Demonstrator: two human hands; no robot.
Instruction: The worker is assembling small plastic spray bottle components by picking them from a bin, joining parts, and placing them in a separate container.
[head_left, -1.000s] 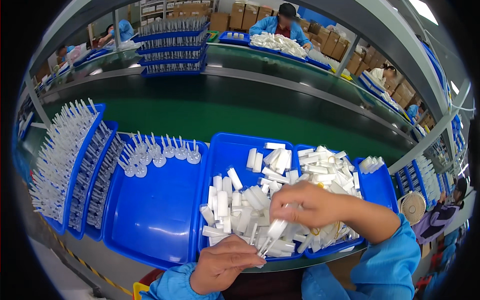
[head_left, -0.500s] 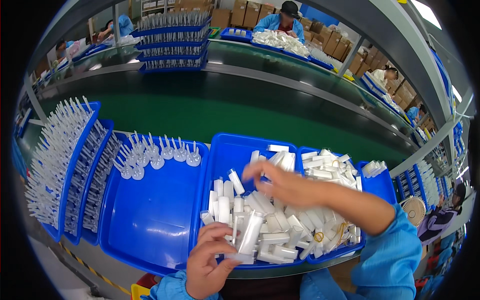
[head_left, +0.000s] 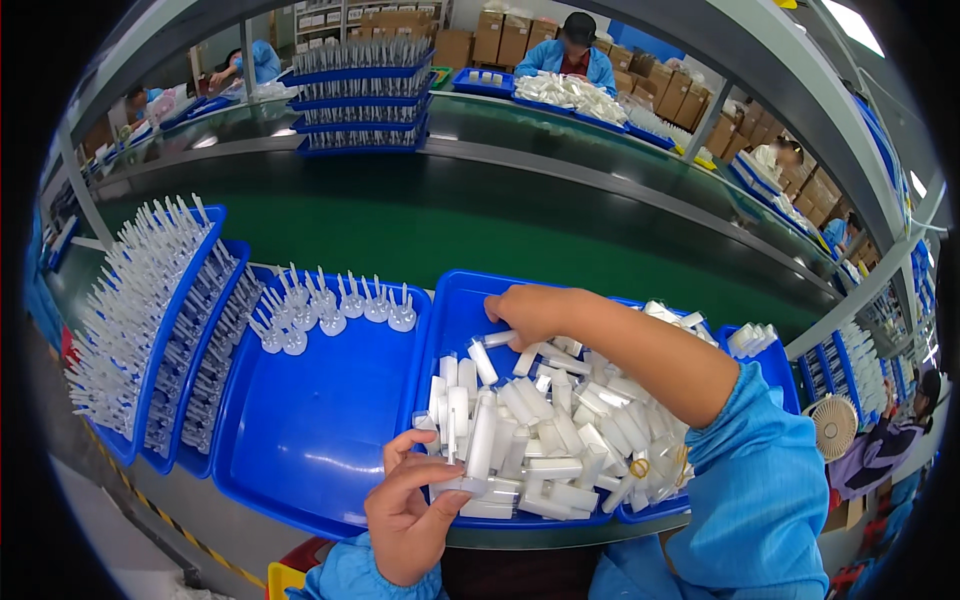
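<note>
My left hand (head_left: pixel 410 515) pinches a clear pronged base (head_left: pixel 456 480) between thumb and fingers, at the near edge of the middle blue tray (head_left: pixel 455 310). A white tube (head_left: pixel 482 435) stands upright on this base, and a thin bare prong (head_left: pixel 451 430) rises beside it. Farther off, my right hand (head_left: pixel 535 312) reaches down into the tray, its fingers curled about a white tube (head_left: pixel 497 339); the fingertips are partly hidden. Many loose white tubes (head_left: pixel 550 430) lie heaped below and around both hands.
Several clear pronged pieces (head_left: pixel 331 318) stand at the back of the left blue tray (head_left: pixel 300 460). Stacked trays of such pieces (head_left: pixel 130 330) lean at far left. A green conveyor (head_left: pixel 400 220) runs behind. A fan (head_left: pixel 832 424) is at right; a co-worker (head_left: pixel 570 60) sits opposite.
My right hand has moved left and down from above the heap onto the tubes at the tray's far side. My left hand still holds the base and tube, slightly lower and to the left.
</note>
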